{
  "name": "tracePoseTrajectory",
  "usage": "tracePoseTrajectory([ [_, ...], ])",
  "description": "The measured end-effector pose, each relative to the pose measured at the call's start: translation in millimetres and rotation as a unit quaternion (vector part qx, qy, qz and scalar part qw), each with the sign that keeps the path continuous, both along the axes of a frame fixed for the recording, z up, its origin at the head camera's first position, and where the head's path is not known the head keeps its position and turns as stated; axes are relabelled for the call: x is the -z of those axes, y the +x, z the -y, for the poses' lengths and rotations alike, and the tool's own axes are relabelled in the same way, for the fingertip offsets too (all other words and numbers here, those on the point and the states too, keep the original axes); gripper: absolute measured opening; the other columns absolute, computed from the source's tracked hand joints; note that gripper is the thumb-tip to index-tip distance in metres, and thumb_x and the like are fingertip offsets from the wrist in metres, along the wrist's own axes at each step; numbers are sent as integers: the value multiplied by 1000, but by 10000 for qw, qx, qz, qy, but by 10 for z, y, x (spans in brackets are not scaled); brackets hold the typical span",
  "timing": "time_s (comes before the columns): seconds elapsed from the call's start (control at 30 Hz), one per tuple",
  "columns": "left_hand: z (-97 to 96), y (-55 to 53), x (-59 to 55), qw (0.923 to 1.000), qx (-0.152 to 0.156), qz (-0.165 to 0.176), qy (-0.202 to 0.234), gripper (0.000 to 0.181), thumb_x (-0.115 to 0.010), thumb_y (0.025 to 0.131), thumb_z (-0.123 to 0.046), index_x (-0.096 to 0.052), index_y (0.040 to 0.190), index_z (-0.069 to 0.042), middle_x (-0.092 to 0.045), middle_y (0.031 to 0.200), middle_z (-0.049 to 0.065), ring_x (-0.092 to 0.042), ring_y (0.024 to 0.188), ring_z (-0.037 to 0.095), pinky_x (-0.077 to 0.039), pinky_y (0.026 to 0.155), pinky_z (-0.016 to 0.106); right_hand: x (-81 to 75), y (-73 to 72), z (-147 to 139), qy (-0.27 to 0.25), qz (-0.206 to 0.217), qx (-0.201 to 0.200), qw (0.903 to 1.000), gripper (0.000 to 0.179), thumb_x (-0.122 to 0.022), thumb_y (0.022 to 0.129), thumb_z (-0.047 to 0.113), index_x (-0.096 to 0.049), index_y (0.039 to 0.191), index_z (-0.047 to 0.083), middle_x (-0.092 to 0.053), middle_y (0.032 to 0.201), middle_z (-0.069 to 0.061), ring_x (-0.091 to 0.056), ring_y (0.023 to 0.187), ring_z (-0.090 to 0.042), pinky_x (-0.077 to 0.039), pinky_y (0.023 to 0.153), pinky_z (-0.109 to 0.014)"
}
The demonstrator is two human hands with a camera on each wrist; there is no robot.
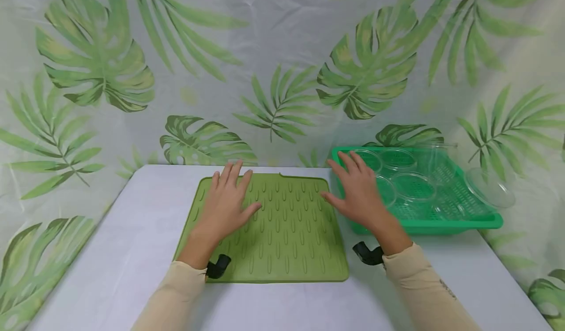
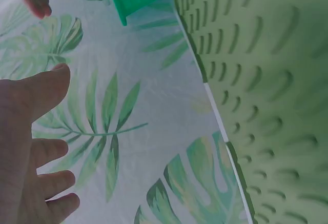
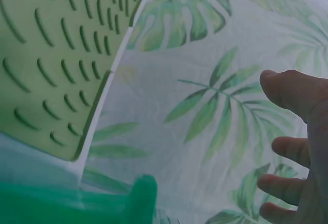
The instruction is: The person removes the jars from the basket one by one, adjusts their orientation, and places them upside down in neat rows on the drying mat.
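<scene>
A green silicone drying mat [image 1: 287,223] with raised ridges lies flat on the white table. Over its left part hovers my left hand [image 1: 227,198], fingers spread and holding nothing. My right hand [image 1: 359,193] is held above the gap between the mat's right edge and a green plastic basket [image 1: 423,228], its fingers also apart and bare. Inside the basket are several clear round containers, among them a wide clear dish [image 1: 414,186] and a tall clear cup [image 1: 441,162]. The left wrist view shows the left thumb and fingers [image 2: 54,183] extended, touching nothing.
At the basket's right rim leans a clear round lid [image 1: 490,189]. The white table [image 1: 110,242] extends left of the mat and in front of it. A leaf-printed curtain [image 1: 282,41] hangs behind the table and along both sides.
</scene>
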State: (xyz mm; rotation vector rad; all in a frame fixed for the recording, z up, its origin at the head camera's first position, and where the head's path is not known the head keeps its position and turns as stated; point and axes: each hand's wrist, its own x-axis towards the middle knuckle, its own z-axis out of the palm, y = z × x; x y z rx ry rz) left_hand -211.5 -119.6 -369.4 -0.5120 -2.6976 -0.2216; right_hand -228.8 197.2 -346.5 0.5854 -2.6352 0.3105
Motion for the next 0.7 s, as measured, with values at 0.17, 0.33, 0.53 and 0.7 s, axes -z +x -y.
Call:
tracePoseTrajectory([
  [0.17, 192, 127, 24, 9989, 390, -232, -113, 74, -72, 88, -45, -48, 145, -5, -31, 159, 23, -29, 148, 43, -33, 116, 61, -39, 59, -105, -32, -232, -227, 9995, 73, -78, 83, 40, -50, 144, 10, -40, 154, -21, -30, 145, -45, -34, 104, -74],
  [0.33, 440, 266, 58, 9957, 686, -397, -472, 76, -75, 85, -46, -50, 144, -5, -38, 155, 23, -36, 145, 41, -38, 114, 57, -119, 135, -245, 60, -452, -490, 9978, 72, -81, 80, 35, -53, 141, 8, -45, 150, -21, -35, 142, -46, -39, 98, -74],
  [0.53, 730, 412, 130, 9905, 1012, -593, -724, 76, -78, 81, -44, -53, 140, -2, -44, 150, 22, -41, 140, 42, -41, 110, 56, -230, 211, -485, 320, -612, -745, 9948, 72, -84, 77, 31, -55, 138, 7, -47, 147, -23, -38, 139, -46, -42, 96, -71],
  [0.7, 938, 500, 210, 9892, 1118, -509, -796, 78, -80, 78, -46, -55, 137, -2, -47, 149, 22, -44, 137, 42, -41, 109, 55, -283, 257, -704, 404, -663, -885, 9930, 74, -84, 75, 30, -54, 139, 7, -47, 147, -23, -39, 136, -47, -43, 91, -71],
])
